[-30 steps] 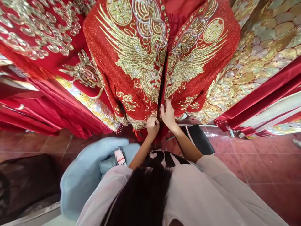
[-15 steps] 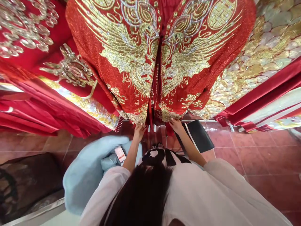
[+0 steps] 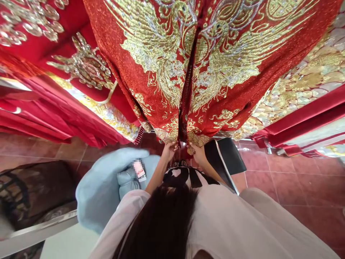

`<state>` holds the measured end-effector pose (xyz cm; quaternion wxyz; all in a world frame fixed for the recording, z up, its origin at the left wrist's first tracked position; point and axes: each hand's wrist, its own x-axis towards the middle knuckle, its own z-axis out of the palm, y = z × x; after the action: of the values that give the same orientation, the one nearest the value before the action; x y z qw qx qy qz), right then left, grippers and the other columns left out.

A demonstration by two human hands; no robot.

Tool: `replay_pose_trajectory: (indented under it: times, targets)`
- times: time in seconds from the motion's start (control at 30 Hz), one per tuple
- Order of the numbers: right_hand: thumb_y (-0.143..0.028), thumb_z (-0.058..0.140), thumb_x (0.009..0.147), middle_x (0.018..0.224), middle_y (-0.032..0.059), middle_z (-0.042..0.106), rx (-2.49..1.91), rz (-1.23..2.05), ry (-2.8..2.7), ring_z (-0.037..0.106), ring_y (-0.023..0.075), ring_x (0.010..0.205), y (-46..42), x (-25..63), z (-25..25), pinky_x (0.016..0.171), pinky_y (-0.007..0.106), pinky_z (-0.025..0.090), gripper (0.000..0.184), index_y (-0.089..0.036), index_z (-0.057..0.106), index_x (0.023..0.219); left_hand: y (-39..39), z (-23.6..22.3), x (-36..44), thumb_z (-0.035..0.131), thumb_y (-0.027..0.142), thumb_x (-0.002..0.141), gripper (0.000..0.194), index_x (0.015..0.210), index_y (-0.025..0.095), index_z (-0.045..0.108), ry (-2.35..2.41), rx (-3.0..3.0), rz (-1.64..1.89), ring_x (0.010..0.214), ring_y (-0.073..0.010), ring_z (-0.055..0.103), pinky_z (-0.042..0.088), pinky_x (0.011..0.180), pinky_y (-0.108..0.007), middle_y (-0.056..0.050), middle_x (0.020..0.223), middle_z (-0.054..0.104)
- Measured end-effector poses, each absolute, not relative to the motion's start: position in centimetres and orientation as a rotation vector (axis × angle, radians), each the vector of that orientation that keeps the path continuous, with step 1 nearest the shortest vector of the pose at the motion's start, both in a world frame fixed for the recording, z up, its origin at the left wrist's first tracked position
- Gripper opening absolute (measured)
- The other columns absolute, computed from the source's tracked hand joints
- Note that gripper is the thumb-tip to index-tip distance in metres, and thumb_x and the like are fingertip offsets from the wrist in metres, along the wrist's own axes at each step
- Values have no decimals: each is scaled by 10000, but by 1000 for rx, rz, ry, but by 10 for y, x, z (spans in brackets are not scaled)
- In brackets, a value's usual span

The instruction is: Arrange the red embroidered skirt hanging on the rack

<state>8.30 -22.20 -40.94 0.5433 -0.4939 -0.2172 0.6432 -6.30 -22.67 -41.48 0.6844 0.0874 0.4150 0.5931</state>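
Note:
A red jacket (image 3: 161, 90) with gold and silver bird embroidery hangs in front of me, its front parted by a dark gap down the middle. My left hand (image 3: 169, 150) pinches the bottom hem of its left front panel. The hem of the right panel is gripped by my right hand (image 3: 197, 151), fingers curled round the gold-patterned edge. Both hands are close together, on either side of the gap. Some fingertips are hidden behind the cloth.
Other red garments with beadwork (image 3: 88, 68) hang at left, and a gold-scaled garment (image 3: 302, 86) at right. A light blue chair (image 3: 94, 190) with a phone-like item (image 3: 140, 171) stands left. A black flat-topped seat (image 3: 229, 154) is on the tiled floor (image 3: 296, 180) at right.
My hands have come nearer each other, drawing the two hem edges together and toward me. The jacket now appears larger and closer, its lower front pulled out.

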Motion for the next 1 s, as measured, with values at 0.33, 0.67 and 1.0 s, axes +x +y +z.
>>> replay_pose_trajectory:
  times: [0.33,0.67,1.0]
  targets:
    - [-186,766,491,781,-5,658,-1119,1547,-468,628,143,752,-223,68,-376,784,313,544,355,-188,570,787,-232,-399,-33,847,322,550,429,866,167,601,983,223,1466,792,-162,619,510,733,-270,-32,859,648]
    - [-165,741,514,840,-5,668,-1095,1573,-459,640,137,844,-222,63,-373,823,289,534,354,-190,558,817,-231,-399,-22,792,265,639,330,909,180,623,946,236,1493,1085,-231,579,483,934,-345,-44,981,664]
    - [-190,748,483,798,3,664,-1139,1532,-456,632,152,812,-216,59,-376,826,319,539,352,-185,567,785,-236,-406,-13,808,335,620,464,1013,182,615,964,276,1582,1088,-224,580,451,978,-349,-57,970,665]
